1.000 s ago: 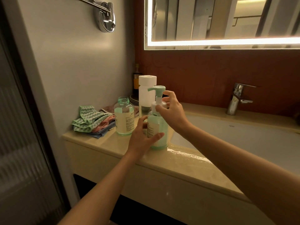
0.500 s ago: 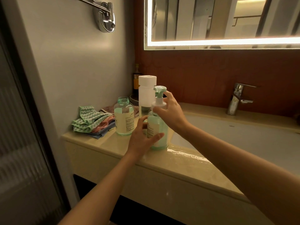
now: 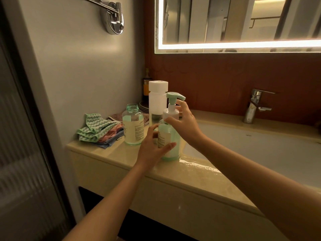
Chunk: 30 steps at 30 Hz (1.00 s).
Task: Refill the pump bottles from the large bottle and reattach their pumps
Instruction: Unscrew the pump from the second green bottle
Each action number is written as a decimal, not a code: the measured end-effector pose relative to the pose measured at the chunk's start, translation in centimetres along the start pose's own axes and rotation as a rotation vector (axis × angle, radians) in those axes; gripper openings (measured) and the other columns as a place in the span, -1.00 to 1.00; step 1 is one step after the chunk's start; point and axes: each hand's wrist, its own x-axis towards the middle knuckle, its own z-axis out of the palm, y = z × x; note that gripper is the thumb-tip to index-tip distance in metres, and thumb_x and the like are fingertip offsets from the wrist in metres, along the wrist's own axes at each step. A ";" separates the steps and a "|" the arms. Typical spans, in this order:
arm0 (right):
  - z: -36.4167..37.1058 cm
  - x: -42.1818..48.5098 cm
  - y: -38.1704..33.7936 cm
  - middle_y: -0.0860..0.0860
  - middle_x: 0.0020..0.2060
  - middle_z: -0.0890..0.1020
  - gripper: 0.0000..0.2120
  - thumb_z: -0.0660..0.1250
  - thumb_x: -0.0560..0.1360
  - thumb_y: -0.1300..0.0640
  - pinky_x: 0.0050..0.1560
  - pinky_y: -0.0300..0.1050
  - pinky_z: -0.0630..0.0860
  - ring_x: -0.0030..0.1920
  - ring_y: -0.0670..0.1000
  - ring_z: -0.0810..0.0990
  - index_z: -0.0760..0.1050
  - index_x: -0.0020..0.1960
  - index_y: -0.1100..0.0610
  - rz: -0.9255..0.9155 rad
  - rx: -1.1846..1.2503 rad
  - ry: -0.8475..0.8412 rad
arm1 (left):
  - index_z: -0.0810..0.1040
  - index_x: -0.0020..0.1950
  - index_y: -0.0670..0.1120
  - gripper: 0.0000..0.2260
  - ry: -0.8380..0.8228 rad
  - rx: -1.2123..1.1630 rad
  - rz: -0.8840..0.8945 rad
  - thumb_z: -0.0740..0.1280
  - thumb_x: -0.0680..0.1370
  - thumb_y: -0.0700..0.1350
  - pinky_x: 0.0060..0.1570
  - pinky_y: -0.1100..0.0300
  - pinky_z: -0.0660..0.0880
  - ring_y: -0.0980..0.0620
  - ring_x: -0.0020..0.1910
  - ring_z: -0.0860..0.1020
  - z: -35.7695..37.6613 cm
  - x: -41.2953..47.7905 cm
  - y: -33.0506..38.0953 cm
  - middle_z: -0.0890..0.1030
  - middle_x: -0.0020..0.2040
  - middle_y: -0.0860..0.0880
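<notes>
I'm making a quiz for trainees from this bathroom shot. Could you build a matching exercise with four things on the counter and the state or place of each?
Things:
1. clear green glass bottle beside the cloths
2. green bottle with the white and green pump
3. tall white plastic bottle
4. folded green zigzag cloth

States:
A. held by both hands
B. neck open, no pump
C. at the counter's left end
D. capped, behind the others

Pairs: 1-B, 2-A, 3-D, 4-C

Label print on the uncapped bottle (image 3: 133, 126) too small to read. Dark bottle (image 3: 147, 84) at counter's (image 3: 199, 178) back-left corner half hidden behind white bottle (image 3: 157, 100). Mirror (image 3: 243, 21) cut off top and right.
</notes>
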 end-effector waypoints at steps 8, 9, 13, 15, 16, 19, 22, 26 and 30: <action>0.4 0.1 -0.1 0.10 0.17 0.43 -0.50 0.40 0.40 0.17 0.10 -0.10 0.51 0.12 0.06 0.46 0.29 0.27 0.13 0.006 -0.032 0.072 | 0.22 0.38 0.05 -0.32 0.010 0.012 0.006 0.48 0.36 0.02 0.07 0.10 0.53 0.00 0.19 0.46 0.0 0.0 -0.1 0.48 0.25 -0.05; 0.4 0.0 -0.2 0.12 0.19 0.45 -0.49 0.38 0.42 0.19 0.06 -0.13 0.49 0.10 0.05 0.48 0.26 0.30 0.12 0.013 -0.007 0.044 | 0.22 0.37 0.06 -0.33 0.009 0.009 0.006 0.48 0.35 0.02 0.06 0.12 0.53 0.01 0.19 0.46 0.0 0.1 -0.1 0.48 0.25 -0.05; 0.2 -0.3 -0.1 0.13 0.23 0.48 -0.41 0.38 0.44 0.20 0.02 -0.19 0.44 0.06 -0.01 0.46 0.20 0.38 0.12 -0.001 -0.031 -0.005 | 0.21 0.37 0.08 -0.32 0.005 0.001 0.000 0.47 0.35 0.03 0.06 0.14 0.51 0.03 0.18 0.45 0.0 0.1 -0.2 0.48 0.25 -0.05; 0.1 -0.2 -0.1 0.14 0.21 0.49 -0.39 0.40 0.43 0.17 0.03 -0.18 0.45 0.06 0.00 0.48 0.20 0.38 0.11 -0.007 -0.035 0.002 | 0.22 0.37 0.07 -0.32 0.001 0.001 -0.003 0.48 0.35 0.04 0.08 0.06 0.53 0.00 0.19 0.46 0.0 0.1 -0.2 0.48 0.25 -0.06; 0.1 -0.1 -0.1 0.14 0.20 0.51 -0.38 0.41 0.42 0.17 0.04 -0.17 0.46 0.07 0.02 0.50 0.21 0.38 0.11 -0.004 -0.029 0.005 | 0.22 0.36 0.07 -0.32 0.000 0.000 -0.005 0.48 0.34 0.04 0.08 0.05 0.53 -0.01 0.19 0.47 0.0 0.1 -0.1 0.48 0.24 -0.06; -0.1 0.3 -0.2 0.12 0.15 0.55 -0.34 0.44 0.39 0.17 0.05 -0.13 0.48 0.06 0.03 0.54 0.21 0.39 0.11 0.009 0.000 -0.001 | 0.22 0.36 0.08 -0.33 0.000 0.003 0.002 0.47 0.34 0.04 0.05 0.11 0.53 0.02 0.17 0.47 -0.1 0.0 -0.1 0.48 0.23 -0.03; -0.4 0.7 -0.6 0.11 0.14 0.57 -0.34 0.44 0.39 0.16 0.00 -0.18 0.50 0.02 0.00 0.55 0.22 0.40 0.13 -0.015 0.014 -0.003 | 0.23 0.35 0.08 -0.34 -0.001 -0.005 0.009 0.48 0.35 0.02 0.00 0.19 0.51 0.05 0.14 0.46 -0.2 0.0 -0.1 0.48 0.22 -0.04; -1.6 1.6 -1.7 0.09 0.10 0.60 -0.40 0.41 0.43 0.10 -0.01 -0.16 0.57 0.01 -0.01 0.60 0.26 0.38 0.16 -0.039 0.059 0.027 | 0.27 0.32 0.12 -0.29 0.004 -0.023 0.009 0.50 0.25 0.15 0.04 0.05 0.54 0.02 0.15 0.49 -0.2 -0.1 0.0 0.51 0.20 -0.03; -3.8 3.3 -3.4 0.08 0.03 0.62 -0.55 0.36 0.46 0.06 -0.07 -0.22 0.58 -0.05 -0.03 0.63 0.36 0.28 0.20 -0.071 0.129 0.161 | 0.28 0.32 0.09 -0.32 0.027 -0.025 0.014 0.53 0.29 0.02 0.02 0.13 0.52 0.04 0.13 0.48 -0.1 0.0 0.0 0.51 0.18 -0.03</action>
